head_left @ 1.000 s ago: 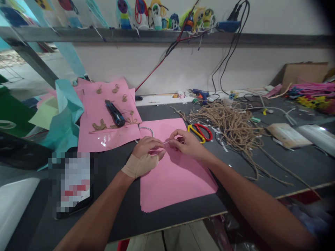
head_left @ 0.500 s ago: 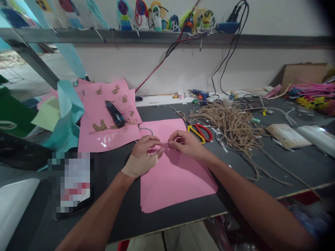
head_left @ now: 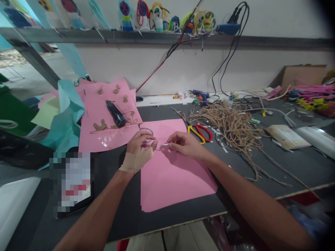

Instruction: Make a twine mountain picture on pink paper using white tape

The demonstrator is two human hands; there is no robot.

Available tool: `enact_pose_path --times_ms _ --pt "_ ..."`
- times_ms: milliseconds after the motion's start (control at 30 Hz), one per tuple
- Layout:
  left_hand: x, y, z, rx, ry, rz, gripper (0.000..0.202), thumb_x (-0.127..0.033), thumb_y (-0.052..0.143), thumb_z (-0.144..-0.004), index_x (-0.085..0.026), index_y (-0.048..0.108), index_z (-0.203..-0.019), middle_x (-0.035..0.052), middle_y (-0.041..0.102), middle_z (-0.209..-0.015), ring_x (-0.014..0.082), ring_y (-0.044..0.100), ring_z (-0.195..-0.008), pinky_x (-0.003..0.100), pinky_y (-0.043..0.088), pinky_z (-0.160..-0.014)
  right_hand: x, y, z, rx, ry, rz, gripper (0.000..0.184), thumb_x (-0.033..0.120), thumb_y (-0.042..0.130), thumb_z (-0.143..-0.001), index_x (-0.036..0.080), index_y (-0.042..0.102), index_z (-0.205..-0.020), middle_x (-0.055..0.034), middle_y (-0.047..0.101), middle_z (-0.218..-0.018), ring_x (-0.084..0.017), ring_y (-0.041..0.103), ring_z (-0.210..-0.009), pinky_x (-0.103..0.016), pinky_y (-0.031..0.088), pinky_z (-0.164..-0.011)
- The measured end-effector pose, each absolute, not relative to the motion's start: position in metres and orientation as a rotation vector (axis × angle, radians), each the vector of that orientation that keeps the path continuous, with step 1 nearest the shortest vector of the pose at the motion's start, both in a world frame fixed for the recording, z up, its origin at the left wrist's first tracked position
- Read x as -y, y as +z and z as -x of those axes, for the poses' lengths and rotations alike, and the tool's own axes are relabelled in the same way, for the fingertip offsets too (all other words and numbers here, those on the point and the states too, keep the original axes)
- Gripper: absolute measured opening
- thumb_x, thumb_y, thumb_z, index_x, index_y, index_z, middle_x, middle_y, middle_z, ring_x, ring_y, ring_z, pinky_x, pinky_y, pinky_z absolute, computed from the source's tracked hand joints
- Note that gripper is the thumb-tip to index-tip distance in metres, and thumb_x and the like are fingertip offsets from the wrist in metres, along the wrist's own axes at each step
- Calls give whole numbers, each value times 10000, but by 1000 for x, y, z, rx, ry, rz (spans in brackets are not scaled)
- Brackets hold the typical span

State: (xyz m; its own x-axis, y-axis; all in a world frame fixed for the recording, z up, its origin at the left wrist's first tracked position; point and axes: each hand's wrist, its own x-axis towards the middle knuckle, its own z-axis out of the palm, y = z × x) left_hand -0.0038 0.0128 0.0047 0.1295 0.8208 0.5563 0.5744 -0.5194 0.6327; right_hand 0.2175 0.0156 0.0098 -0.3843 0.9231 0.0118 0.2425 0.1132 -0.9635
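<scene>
Right fingers [head_left: 175,146] pinched a white strip [head_left: 164,144]; whether the left fingers [head_left: 141,135] held anything, I couldn't tell. A slack pinch risked dropping it onto pink paper [head_left: 175,183].

The paper stack [head_left: 178,184] is plain pink; the slip [head_left: 164,144] above it is white; the wrist wrap [head_left: 128,163] is beige; the left-hand backing sheet [head_left: 90,139] is pink too, dotted with brown twine coils [head_left: 100,125]; the utility knife [head_left: 116,114] is black; the scissors [head_left: 199,131] show one yellow handle loop and one red; the twine heap [head_left: 227,122] is tan; the tabletop [head_left: 125,209] is dark grey; the crumpled paper [head_left: 69,101] is teal, the sheet beside it [head_left: 47,113] pale green; the wall [head_left: 117,62] is off-white.
</scene>
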Motion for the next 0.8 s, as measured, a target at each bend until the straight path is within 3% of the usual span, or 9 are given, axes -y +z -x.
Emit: enact_pose_path --times_ms 233,400,500,600,800 --pt "-13 6 4 -1424 1356 -2042 57 -232 714 -795 -193 721 -836 65 679 -998 175 672 -881 283 575 -713 -4 20 -211 1773 1556 970 168 330 647 -881 173 650 -941 -40 712 -788 -108 566 -609 -230 425 -537" --pt "-14 5 6 -1431 1392 -2042 63 -237 703 -806 -190 714 -846 62 674 -1012 171 672 -875 275 564 -706 11 23 -191 1788 1651 873 139 282 678 -852 163 684 -924 -38 721 -805 -133 648 -713 -268 514 -684" --pt "-16 4 8 -1469 1444 -2063 45 -226 700 -804 -195 710 -834 51 687 -985 161 660 -837 278 546 -703 20 24 -177 1788 1635 896 111 264 671 -845 161 694 -875 -43 742 -842 -122 641 -682 -254 507 -652" --pt "-18 2 9 -1479 1477 -2052 29 -218 699 -797 -194 705 -811 51 693 -959 162 658 -831 284 534 -713 25 23 -166 1780 1634 911 162 312 696 -827 153 704 -858 -73 760 -916 -150 680 -775 -276 522 -719" --pt "-19 0 9 -1465 1472 -1991 56 -245 691 -794 -192 704 -805 55 694 -963 163 659 -828 295 529 -732 21 16 -157 1829 1538 1035 187 347 726 -793 164 702 -822 -70 758 -865 -173 693 -775 -298 522 -721"
